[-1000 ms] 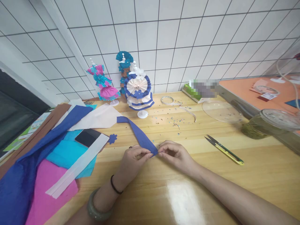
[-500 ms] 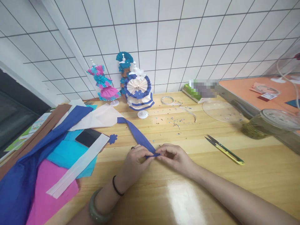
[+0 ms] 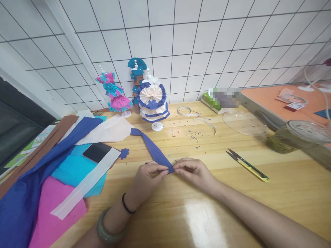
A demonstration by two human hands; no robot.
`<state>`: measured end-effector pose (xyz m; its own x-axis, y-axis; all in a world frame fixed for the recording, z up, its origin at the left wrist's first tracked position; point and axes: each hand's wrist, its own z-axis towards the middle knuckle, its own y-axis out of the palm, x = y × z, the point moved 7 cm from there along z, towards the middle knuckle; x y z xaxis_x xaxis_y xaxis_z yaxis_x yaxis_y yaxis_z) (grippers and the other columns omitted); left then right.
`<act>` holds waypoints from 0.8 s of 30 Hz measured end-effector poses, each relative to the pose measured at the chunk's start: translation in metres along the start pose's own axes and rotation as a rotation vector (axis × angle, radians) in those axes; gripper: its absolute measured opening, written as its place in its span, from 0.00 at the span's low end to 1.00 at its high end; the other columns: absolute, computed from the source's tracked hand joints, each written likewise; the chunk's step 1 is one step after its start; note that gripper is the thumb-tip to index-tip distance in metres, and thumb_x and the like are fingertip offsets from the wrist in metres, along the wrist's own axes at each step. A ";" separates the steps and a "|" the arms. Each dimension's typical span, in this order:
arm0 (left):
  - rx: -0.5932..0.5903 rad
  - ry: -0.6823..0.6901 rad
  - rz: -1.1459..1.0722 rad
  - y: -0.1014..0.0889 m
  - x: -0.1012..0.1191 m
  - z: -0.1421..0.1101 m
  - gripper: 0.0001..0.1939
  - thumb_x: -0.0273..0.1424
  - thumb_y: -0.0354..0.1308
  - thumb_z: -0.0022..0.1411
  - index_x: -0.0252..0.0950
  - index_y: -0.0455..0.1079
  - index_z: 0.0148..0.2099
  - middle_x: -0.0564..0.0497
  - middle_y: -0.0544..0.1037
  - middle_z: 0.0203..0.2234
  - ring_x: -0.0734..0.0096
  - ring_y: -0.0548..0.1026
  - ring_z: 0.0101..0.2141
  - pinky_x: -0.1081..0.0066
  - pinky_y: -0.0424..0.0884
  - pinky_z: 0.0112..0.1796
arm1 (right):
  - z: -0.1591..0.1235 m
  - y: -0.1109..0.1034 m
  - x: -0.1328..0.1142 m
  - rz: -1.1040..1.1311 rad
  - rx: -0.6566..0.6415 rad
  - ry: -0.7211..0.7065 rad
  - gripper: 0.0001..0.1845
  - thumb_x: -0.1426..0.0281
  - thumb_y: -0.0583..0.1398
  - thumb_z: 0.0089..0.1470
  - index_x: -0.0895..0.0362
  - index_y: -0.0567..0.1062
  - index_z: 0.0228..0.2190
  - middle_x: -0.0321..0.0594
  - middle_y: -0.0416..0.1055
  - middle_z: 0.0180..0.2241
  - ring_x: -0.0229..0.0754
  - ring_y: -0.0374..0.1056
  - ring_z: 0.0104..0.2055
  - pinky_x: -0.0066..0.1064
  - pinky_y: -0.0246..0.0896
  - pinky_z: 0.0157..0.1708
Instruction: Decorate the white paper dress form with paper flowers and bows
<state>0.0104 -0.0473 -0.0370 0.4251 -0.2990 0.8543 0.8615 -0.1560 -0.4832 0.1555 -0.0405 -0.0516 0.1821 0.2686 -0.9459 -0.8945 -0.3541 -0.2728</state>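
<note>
A long blue paper strip (image 3: 156, 150) runs from beside the pale sheets down to my fingers, its near end off the table between my two hands. My left hand (image 3: 150, 175) pinches that end between thumb and forefinger. From the other side, my right hand (image 3: 191, 172) is closed in a pinch at the strip's right edge. The fingertips of both hands nearly touch. Left of my hands lies a small blue paper flower (image 3: 124, 153), close to a white strip (image 3: 88, 182) that crosses a phone (image 3: 97, 152).
Small dress forms in pleated paper, one blue and white (image 3: 152, 100), stand by the tiled wall. Yellow thread snips (image 3: 248, 165) lie to the right, near a lidded jar (image 3: 292, 137) and a clear disc (image 3: 244, 123). Tape (image 3: 184, 110), paper scraps and coloured sheets (image 3: 59, 206) are spread around.
The strip's near end, folded narrow before, now shows flatter and wider between my fingertips. My left hand has shifted slightly left; the right hand stays almost in place.
</note>
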 end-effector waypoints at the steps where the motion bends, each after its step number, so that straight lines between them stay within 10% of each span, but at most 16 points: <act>1: 0.001 -0.021 -0.013 0.000 -0.001 0.000 0.07 0.28 0.57 0.53 0.37 0.76 0.33 0.50 0.79 0.26 0.71 0.75 0.28 0.72 0.70 0.32 | 0.000 0.000 0.003 0.036 0.002 0.032 0.10 0.64 0.59 0.51 0.57 0.77 0.30 0.41 0.74 0.28 0.38 0.69 0.29 0.30 0.65 0.31; 10: -0.044 -0.238 -0.191 0.005 -0.018 -0.004 0.09 0.31 0.58 0.52 0.35 0.75 0.36 0.50 0.80 0.30 0.67 0.77 0.30 0.71 0.73 0.32 | -0.002 0.002 0.015 0.282 0.017 0.160 0.12 0.65 0.63 0.46 0.57 0.78 0.33 0.38 0.75 0.24 0.36 0.70 0.24 0.29 0.68 0.29; 24: -0.035 -0.202 -0.283 0.004 -0.020 -0.003 0.05 0.27 0.56 0.52 0.33 0.72 0.32 0.49 0.79 0.28 0.71 0.76 0.30 0.74 0.72 0.33 | -0.003 0.003 0.010 0.327 -0.025 0.189 0.11 0.64 0.62 0.47 0.59 0.76 0.30 0.38 0.74 0.23 0.36 0.70 0.27 0.30 0.65 0.33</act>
<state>0.0044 -0.0449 -0.0567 0.2205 -0.0478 0.9742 0.9444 -0.2395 -0.2255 0.1560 -0.0409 -0.0627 -0.0370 -0.0318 -0.9988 -0.9079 -0.4166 0.0469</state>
